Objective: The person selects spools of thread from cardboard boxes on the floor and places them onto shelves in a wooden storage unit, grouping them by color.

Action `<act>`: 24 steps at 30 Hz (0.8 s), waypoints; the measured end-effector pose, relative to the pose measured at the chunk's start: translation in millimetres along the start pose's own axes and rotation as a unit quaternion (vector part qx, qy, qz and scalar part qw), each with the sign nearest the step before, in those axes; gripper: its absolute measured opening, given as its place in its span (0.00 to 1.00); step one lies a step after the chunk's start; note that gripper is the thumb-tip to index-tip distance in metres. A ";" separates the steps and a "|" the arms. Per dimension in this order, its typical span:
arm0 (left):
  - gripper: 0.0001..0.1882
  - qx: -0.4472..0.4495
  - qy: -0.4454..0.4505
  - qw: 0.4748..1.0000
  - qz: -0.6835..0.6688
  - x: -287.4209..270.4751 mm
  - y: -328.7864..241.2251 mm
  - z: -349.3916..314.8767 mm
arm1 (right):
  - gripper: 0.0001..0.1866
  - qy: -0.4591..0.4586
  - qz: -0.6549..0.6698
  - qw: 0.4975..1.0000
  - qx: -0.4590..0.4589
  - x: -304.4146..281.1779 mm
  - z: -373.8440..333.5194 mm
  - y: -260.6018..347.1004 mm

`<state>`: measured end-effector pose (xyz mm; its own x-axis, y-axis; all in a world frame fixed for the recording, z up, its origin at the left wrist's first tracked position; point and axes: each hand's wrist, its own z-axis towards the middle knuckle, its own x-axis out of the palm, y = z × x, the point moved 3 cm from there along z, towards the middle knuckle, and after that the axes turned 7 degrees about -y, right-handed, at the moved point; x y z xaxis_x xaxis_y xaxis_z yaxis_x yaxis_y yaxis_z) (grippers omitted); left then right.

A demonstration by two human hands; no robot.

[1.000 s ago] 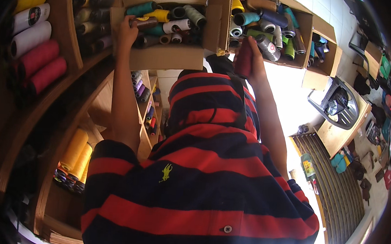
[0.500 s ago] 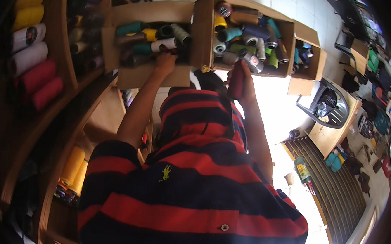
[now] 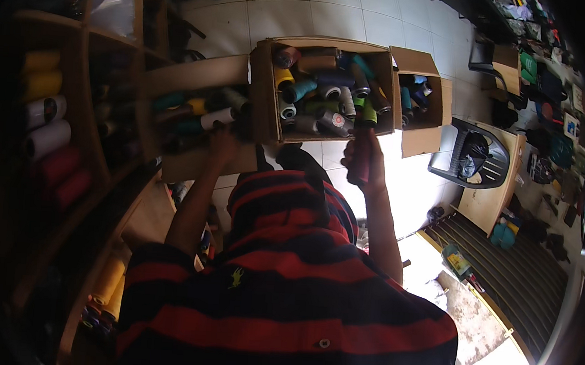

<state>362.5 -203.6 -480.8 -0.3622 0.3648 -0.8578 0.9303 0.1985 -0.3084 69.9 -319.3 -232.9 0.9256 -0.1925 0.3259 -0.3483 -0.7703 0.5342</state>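
Observation:
My right hand (image 3: 374, 162) is closed around a dark maroon thread cone (image 3: 360, 161), held near the front edge of the middle cardboard box (image 3: 265, 92). That box is full of thread cones in grey, teal, green, yellow and navy. On the left, my left hand (image 3: 223, 144) reaches over the front flap of another open box (image 3: 198, 71), close to a white thread cone (image 3: 217, 118). Teal, yellow and grey cones lie around it. Shadow and the hand itself hide the left fingertips, so I cannot tell whether they grip anything.
A smaller box (image 3: 426, 132) of cones stands right of the middle one. Wooden shelves (image 3: 103, 128) with yellow, white and red cones line the left. Farther right are an upturned black chair (image 3: 470, 158) and a slatted dark panel (image 3: 504, 265).
The whole view has shifted, with the boxes now lower and more to the left. Relative to the middle box, my right hand has moved rightward with the maroon cone. My left hand stays at the left box.

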 end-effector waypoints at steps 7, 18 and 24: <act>0.21 -0.017 -0.290 0.941 -0.176 -62.8 -24.9 -53.9 | 0.22 0.031 -0.001 0.998 -0.048 -17.5 6.7 37.5; 0.18 -0.172 -0.351 0.544 -0.742 -208.7 -138.9 -93.6 | 0.26 0.186 -0.046 0.981 -0.035 -6.6 13.6 103.2; 0.16 -0.054 -0.188 0.586 -0.786 -246.4 -234.6 -83.6 | 0.24 0.188 -0.092 0.973 -0.102 -0.3 -4.1 129.2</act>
<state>228.6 -264.0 -162.7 -0.7101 -0.5686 0.4152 -0.5520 0.0835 -0.8296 24.0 -416.2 -160.8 0.8691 0.2026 0.4512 -0.2390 -0.6265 0.7419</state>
